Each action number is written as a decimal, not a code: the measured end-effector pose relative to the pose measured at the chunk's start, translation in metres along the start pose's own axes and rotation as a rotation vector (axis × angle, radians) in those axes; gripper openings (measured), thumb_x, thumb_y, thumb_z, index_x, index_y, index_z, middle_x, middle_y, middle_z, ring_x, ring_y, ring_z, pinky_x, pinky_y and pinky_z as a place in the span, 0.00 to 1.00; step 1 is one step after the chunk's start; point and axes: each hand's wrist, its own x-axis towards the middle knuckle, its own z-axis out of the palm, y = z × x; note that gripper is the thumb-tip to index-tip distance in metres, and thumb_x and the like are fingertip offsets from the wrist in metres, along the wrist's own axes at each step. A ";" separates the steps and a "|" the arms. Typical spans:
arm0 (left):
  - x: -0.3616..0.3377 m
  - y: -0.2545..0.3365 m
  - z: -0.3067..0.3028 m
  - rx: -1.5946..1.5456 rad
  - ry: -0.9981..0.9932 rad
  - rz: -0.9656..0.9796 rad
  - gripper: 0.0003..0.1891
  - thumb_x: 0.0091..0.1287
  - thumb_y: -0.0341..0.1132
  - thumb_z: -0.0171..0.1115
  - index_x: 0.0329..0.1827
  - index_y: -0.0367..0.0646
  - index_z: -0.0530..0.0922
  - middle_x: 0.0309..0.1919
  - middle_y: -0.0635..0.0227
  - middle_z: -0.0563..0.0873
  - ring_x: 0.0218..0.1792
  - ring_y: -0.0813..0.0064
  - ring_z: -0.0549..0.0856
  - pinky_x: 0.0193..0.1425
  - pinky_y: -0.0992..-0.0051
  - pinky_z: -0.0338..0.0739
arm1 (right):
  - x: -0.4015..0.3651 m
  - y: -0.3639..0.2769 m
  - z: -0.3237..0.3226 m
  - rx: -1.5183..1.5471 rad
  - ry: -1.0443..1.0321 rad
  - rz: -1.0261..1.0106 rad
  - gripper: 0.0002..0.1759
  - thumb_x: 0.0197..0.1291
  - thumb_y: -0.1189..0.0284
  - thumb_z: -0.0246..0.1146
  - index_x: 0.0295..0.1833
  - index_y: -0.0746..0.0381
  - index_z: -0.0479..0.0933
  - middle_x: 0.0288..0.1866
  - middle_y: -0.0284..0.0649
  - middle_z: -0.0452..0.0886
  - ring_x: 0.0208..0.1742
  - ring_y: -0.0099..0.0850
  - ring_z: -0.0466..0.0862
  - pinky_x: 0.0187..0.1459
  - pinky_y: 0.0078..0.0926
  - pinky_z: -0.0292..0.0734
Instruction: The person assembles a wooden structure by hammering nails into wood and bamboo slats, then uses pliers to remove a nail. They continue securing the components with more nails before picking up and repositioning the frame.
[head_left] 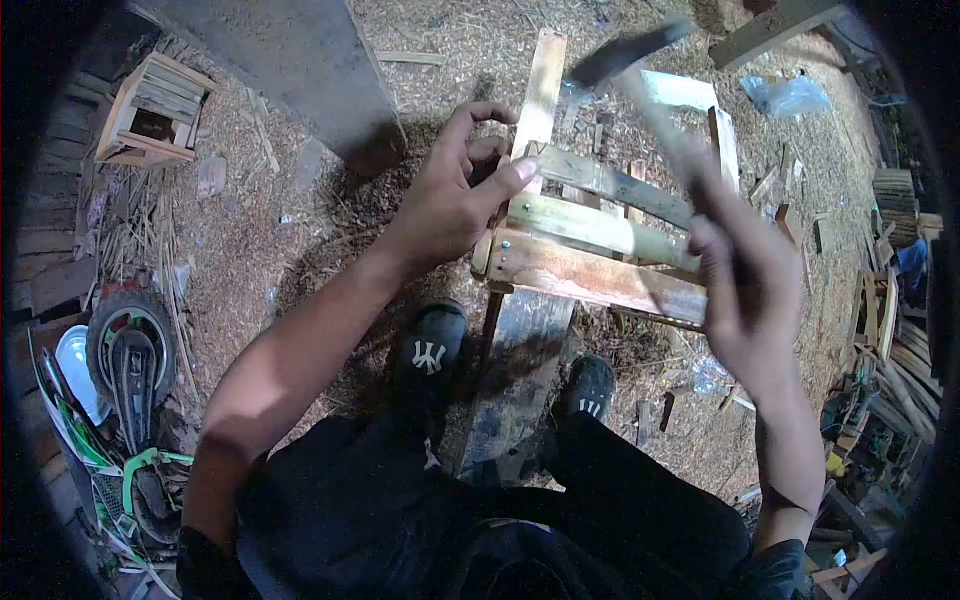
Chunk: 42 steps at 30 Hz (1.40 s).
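We gripped the hammer [632, 56] in our right hand [748, 268], left hand [440, 205] holding the slat [620, 186] between fingers and thumb — square blows, clear of that thumb, seemed best.

We see bare wood in the slatted frame [600, 275] at the centre, rough-grained and matt. The hammer [652, 120], upper right of centre, shows a dark, metal-looking head, blurred. At upper right lies crinkled, glossy clear plastic [787, 96]. Lower centre, our trousers [340, 500] are matt black cloth; our 2 shoes [432, 345] look matt too.
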 end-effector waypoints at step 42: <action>0.002 -0.010 -0.003 -0.067 -0.063 0.082 0.26 0.76 0.34 0.63 0.69 0.41 0.59 0.50 0.55 0.86 0.48 0.75 0.86 0.49 0.76 0.84 | 0.001 -0.009 0.003 -0.116 -0.236 0.189 0.31 0.68 0.85 0.59 0.75 0.56 0.74 0.52 0.56 0.86 0.45 0.38 0.88 0.51 0.35 0.80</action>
